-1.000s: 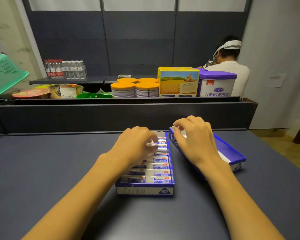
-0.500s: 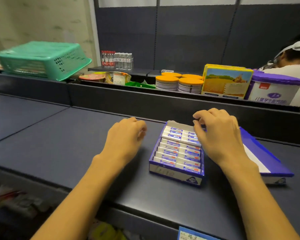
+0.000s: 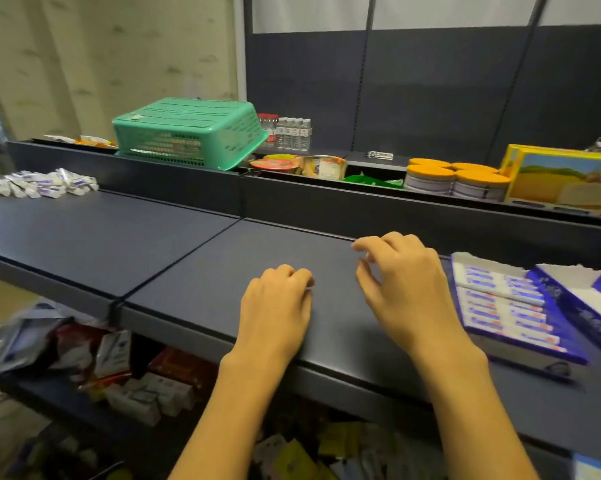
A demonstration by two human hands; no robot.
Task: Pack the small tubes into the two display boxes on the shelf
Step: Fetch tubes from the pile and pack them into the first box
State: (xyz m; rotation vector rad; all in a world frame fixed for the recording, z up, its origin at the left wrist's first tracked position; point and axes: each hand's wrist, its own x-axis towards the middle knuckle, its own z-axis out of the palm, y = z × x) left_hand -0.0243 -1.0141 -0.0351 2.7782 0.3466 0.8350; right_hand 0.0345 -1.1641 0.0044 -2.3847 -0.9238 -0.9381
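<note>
- Both hands are over the dark shelf [image 3: 195, 258] and hold nothing. The left hand [image 3: 276, 306] lies knuckles up with loosely curled fingers; the right hand [image 3: 401, 289], just beside it, hovers with fingers bent and slightly spread.
- Just right of the right hand sits a blue display box [image 3: 510, 327], filled with neat rows of small tubes [image 3: 500, 299]. That box looks done.
- Further right, touching it, a second display box [image 3: 590, 299] appears empty, so about half the job is left.
- Far to the left of the left hand, at the back of the shelf, lies a loose pile of tubes [image 3: 39, 183] not yet packed.
- Beyond them, an upturned green basket [image 3: 188, 133].
</note>
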